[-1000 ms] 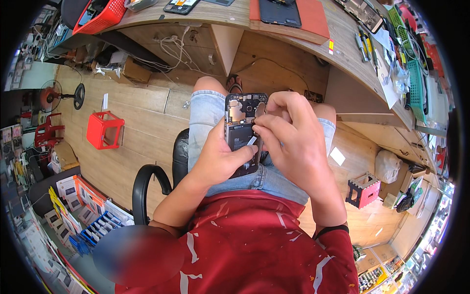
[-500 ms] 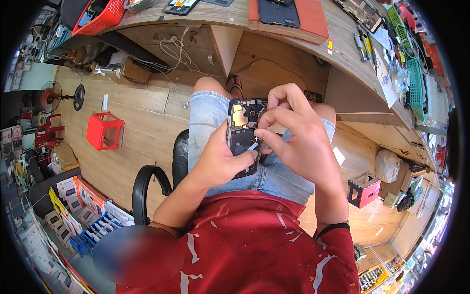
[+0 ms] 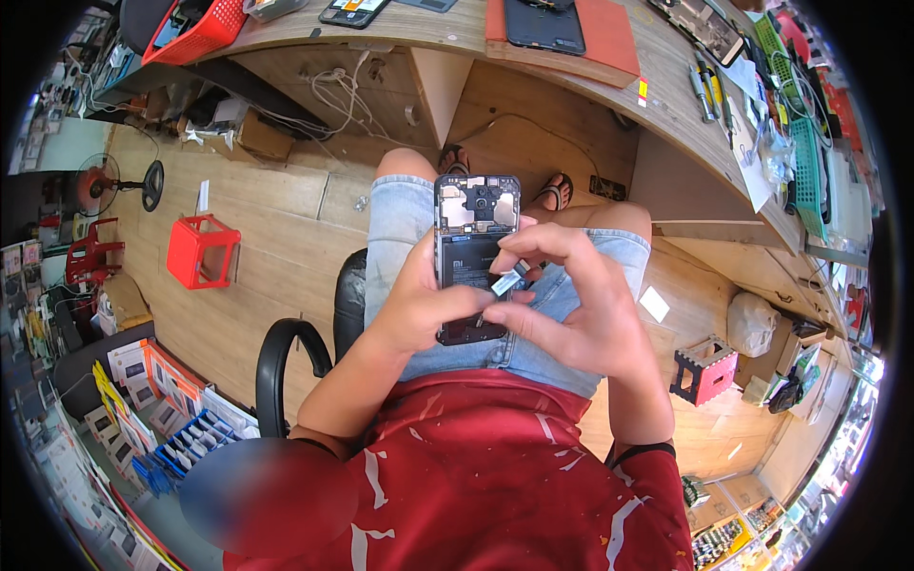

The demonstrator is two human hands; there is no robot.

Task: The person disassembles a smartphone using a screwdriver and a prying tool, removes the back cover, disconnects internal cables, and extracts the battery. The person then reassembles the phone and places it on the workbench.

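Left hand (image 3: 419, 309) and right hand (image 3: 595, 319) are close together. The left hand grasps an open phone (image 3: 478, 231) by its left side, with the thumb lying across the front. The right hand bends around the phone's lower right side, its thumb and pointing finger spread apart. I cannot tell if the right hand is pinching anything.

Biggest is the wooden bench (image 3: 438, 33), along the top. A black chair (image 3: 271, 381) is under the person, with its arm at the left. The person has a red shirt (image 3: 495, 457) with pale marks and light blue shorts (image 3: 400, 214). On the floor (image 3: 286, 228), a red stool (image 3: 188, 255) is at the left and a red and black stool (image 3: 714, 374) at the right. On the bench sit a red basket (image 3: 214, 36) and a flat red board (image 3: 614, 43). A dark panel (image 3: 543, 33) lies on the board. The open phone is up above the shorts, its dark battery (image 3: 466, 266) showing. Thin tools (image 3: 703, 92) lie on the bench's right part. Smallest is a white strip (image 3: 508, 279), tilted over the phone's right edge.
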